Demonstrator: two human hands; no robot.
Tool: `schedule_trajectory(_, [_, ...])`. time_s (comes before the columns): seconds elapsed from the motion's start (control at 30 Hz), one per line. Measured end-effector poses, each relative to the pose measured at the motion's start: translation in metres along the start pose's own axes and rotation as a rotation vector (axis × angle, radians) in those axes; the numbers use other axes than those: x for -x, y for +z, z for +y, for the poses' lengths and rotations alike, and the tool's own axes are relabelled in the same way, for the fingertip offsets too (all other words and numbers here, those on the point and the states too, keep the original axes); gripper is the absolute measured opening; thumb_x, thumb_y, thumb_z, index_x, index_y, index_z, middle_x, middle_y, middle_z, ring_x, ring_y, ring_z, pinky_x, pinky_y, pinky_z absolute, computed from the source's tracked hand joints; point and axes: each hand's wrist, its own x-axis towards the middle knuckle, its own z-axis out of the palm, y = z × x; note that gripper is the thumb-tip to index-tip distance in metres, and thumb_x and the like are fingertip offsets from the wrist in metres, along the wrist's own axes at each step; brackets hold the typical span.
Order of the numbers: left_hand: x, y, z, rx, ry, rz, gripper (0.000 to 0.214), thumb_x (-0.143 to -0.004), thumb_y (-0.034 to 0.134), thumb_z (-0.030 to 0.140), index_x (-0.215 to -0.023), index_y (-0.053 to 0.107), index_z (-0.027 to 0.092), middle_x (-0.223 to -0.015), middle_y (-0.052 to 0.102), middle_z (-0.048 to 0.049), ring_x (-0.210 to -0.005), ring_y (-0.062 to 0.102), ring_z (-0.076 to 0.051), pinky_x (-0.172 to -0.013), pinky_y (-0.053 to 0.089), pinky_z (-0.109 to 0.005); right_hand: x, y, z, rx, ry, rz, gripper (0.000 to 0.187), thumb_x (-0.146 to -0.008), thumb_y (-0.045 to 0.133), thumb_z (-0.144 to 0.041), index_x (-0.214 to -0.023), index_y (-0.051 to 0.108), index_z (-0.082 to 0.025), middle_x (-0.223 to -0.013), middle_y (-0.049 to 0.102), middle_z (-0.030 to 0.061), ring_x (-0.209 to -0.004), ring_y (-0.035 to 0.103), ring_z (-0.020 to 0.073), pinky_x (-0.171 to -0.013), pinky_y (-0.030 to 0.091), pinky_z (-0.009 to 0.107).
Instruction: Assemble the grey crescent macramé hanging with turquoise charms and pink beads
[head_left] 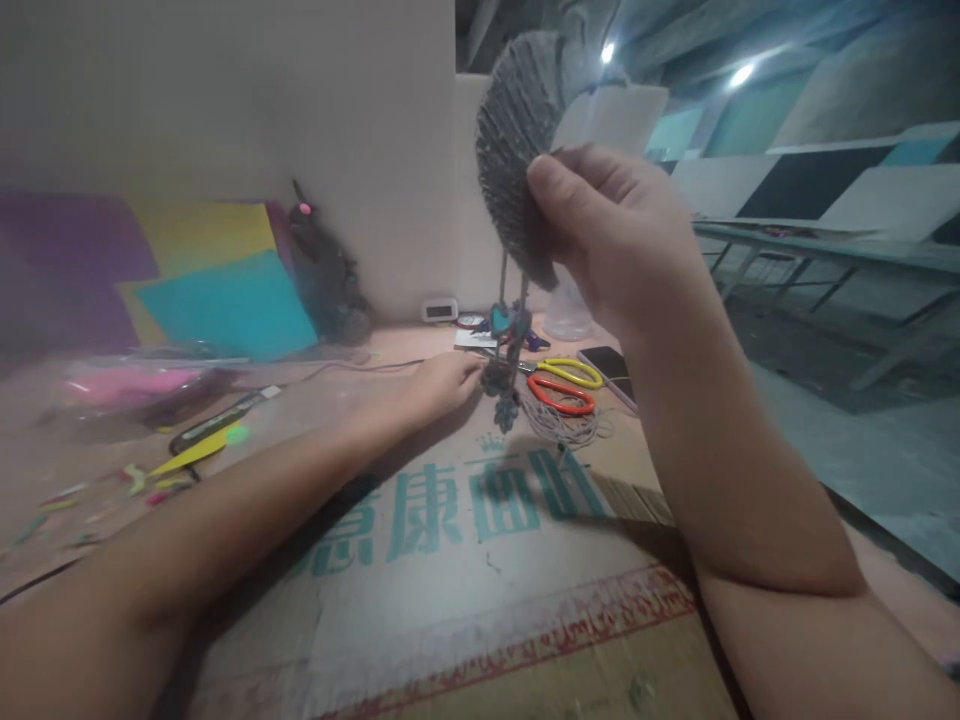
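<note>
My right hand (pixel 607 230) is raised and pinches a grey crescent-shaped ornament (pixel 514 130), its surface ridged as if wrapped in cord. Strands with several small blue-green charms (pixel 504 375) dangle from its lower part above the table. My left hand (pixel 446 385) rests low beside the hanging charms, fingers curled together; whatever its fingertips hold, if anything, is hidden. Just right of the charms lie scissors (pixel 559 408) with one red and one yellow handle. A loose coil of pale cord (pixel 566 430) sits in front of the scissors.
Printed cardboard (pixel 420 620) covers the near tabletop. Behind the scissors is a phone (pixel 604 360); a small digital clock (pixel 439 310) stands by the wall. On the left are a plastic bag with pink contents (pixel 135 385), a cutter knife (pixel 217 422), coloured scraps and a blue sheet (pixel 232 305).
</note>
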Motion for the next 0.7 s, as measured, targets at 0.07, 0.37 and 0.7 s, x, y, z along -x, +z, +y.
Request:
schedule_trajectory(0.07, [0.036, -0.004, 0.004, -0.063, -0.020, -0.086, 0.035, -0.081, 0.065, 0.041, -0.105, 0.073, 0.016, -0.125, 0.068, -0.0159, -0.125, 0.055, -0.038, -0.113, 0.032, -0.053, 0.000, 0.001, -0.002, 0.000, -0.028, -0.001, 0.024, -0.094, 0.057, -0.022, -0.071, 0.052, -0.018, -0.064, 0.042, -0.0037, -0.053, 0.042, 0.0083, -0.046, 0.033, 0.023])
schedule_trajectory(0.37, [0.135, 0.000, 0.080, 0.287, 0.122, -0.944, 0.054, -0.101, 0.030, 0.052, -0.124, 0.068, 0.022, -0.119, 0.073, -0.0075, -0.114, 0.066, -0.023, -0.103, 0.048, -0.034, 0.002, 0.007, -0.002, 0.008, -0.025, -0.033, 0.020, -0.094, 0.056, -0.020, -0.075, 0.055, -0.017, -0.064, 0.044, -0.0041, -0.053, 0.043, 0.0082, -0.046, 0.034, 0.023])
schedule_trajectory(0.7, [0.132, -0.011, 0.065, -0.032, 0.194, -0.586, 0.045, -0.100, 0.038, 0.045, -0.132, 0.063, 0.026, -0.147, 0.054, -0.0067, -0.143, 0.039, -0.029, -0.118, 0.033, -0.045, -0.001, 0.009, 0.002, -0.041, -0.106, -0.059, 0.021, -0.094, 0.055, -0.012, -0.074, 0.052, -0.014, -0.059, 0.039, -0.0066, -0.048, 0.036, 0.0062, -0.042, 0.028, 0.023])
